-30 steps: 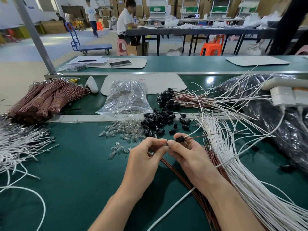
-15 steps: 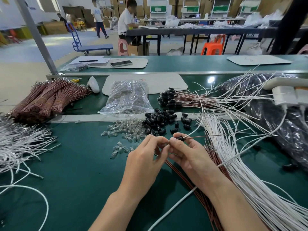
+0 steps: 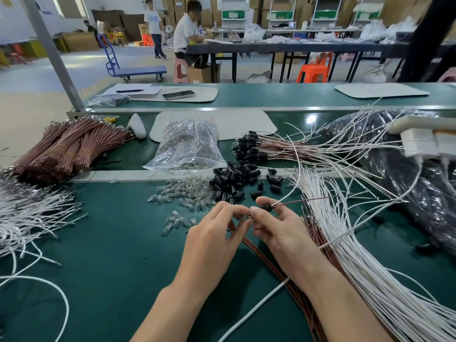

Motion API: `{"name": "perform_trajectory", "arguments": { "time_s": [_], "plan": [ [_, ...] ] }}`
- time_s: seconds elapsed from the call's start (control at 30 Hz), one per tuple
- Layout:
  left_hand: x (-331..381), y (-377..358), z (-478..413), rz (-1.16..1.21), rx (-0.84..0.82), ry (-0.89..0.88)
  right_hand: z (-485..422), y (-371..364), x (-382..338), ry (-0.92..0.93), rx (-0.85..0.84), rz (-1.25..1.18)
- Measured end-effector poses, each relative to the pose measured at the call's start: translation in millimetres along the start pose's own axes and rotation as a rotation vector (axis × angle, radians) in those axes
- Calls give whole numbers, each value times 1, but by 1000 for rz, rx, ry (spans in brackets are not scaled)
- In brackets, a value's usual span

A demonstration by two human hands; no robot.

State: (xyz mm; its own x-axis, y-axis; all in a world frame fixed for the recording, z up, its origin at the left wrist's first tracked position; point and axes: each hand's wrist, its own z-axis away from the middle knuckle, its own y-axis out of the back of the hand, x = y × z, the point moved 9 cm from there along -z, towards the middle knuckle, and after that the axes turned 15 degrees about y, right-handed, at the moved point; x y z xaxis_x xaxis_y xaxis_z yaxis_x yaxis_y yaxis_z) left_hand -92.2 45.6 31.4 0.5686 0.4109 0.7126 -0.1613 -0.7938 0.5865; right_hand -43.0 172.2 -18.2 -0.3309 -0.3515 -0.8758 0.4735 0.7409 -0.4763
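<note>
Assembly step: left hand [image 3: 217, 233] pinches what looks like a glass bulb [image 3: 248, 215] at the black socket [image 3: 267, 207], itself pinched by right hand [image 3: 278, 228]; next, probably a straight push home.

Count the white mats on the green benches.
3: a mat under the phone, far bench; a mat at its right end; a mat behind the clear bag. More may be hidden.

black plastic socket [image 3: 266, 207], slightly glossy, in the right hand [image 3: 278, 230] fingertips; a clear glass bulb [image 3: 247, 215] at the left hand [image 3: 214, 233] fingertips. beyond them, loose bulbs [image 3: 187, 193] shine glassy on the matt green belt [image 3: 111, 243]. right of the fingers, white wires [image 3: 345, 243] in smooth plastic sheathing.
</note>
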Motion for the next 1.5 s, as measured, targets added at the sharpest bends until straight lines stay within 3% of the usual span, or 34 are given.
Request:
{"name": "perform_trajectory", "arguments": {
  "time_s": [0.33, 0.57, 1.5],
  "plan": [
    [-3, 2, -2, 75, 16, 28, 1, -5, -1, -20, -47, -33],
    [-7, 6, -4, 87, 60, 66, -2, 8, 0, -18, 117, -103],
    [-15, 5, -6, 196, 48, 95, 0, -3, -5, -30, -34, -5]
  ]
}}
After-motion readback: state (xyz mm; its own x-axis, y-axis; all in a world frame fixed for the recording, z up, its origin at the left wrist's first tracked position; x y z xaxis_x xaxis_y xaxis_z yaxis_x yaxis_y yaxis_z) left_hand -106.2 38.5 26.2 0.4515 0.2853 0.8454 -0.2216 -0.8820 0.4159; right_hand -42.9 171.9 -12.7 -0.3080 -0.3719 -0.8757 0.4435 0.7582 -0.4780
